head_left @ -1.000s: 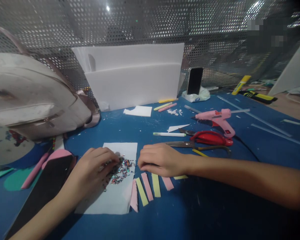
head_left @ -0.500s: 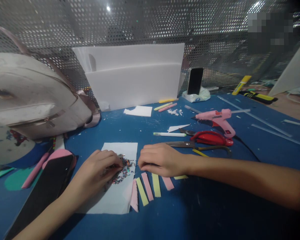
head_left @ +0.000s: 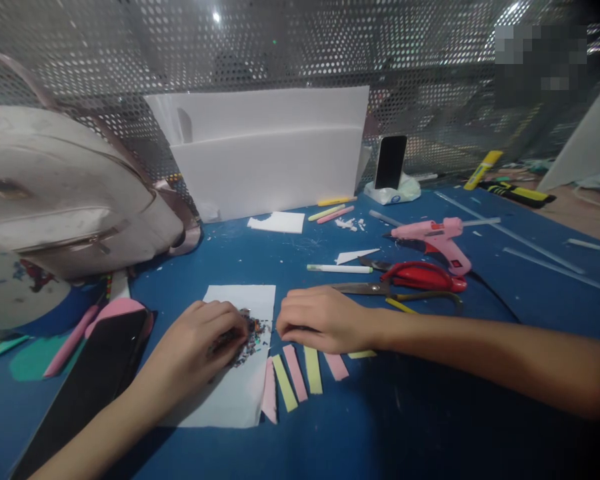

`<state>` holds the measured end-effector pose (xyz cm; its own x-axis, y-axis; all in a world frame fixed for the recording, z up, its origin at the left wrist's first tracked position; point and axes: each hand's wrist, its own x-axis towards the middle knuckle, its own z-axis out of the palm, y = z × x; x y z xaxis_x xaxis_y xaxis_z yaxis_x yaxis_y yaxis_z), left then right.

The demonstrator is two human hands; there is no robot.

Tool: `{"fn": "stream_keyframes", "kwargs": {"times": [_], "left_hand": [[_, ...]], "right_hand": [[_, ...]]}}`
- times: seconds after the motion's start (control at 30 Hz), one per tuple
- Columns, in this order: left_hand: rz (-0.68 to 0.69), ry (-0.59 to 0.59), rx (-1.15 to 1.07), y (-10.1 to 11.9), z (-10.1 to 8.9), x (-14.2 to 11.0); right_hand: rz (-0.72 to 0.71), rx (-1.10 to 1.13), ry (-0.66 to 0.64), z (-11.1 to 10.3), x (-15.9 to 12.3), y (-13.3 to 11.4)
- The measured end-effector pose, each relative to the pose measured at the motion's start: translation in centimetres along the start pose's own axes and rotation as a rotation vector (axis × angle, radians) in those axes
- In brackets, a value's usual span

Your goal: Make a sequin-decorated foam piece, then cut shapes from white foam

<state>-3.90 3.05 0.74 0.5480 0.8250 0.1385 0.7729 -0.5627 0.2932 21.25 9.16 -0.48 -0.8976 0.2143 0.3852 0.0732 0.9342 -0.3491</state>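
Left hand point(head_left: 197, 337): fingers bent together into loose glittery bits point(head_left: 257, 327); whether any are pinched cannot be told. Bits: heaped on a white paper sheet point(head_left: 235, 400), which likely keeps them off the worktop point(head_left: 330, 447). Right hand point(head_left: 323, 320): fingers curled, contents hidden, beside the sheet, above pink and yellow strips point(head_left: 295, 373). Phone point(head_left: 391, 163): propped on a packet point(head_left: 397, 193), apparently for support.

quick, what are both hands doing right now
Left hand: fingers curled in at the small shiny bits; grip cannot be told
Right hand: loosely curled, inside hidden
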Motion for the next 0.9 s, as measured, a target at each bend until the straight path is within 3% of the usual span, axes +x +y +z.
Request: {"fn": "stream_keyframes", "kwargs": {"times": [0.33,0.73,0.9], "left_hand": [[-0.043,0.153,-0.115,0.6,-0.4,-0.1],[-0.057,0.147,-0.414,3.4,0.7,0.6],[-0.048,0.154,-0.468,3.6,1.3,0.7]], "right_hand": [[-0.005,-0.011,-0.003,0.0,0.0,0.0],[-0.027,-0.026,0.027,0.0,-0.1,-0.1],[-0.034,-0.033,0.032,0.0,-0.2,-0.1]]}}
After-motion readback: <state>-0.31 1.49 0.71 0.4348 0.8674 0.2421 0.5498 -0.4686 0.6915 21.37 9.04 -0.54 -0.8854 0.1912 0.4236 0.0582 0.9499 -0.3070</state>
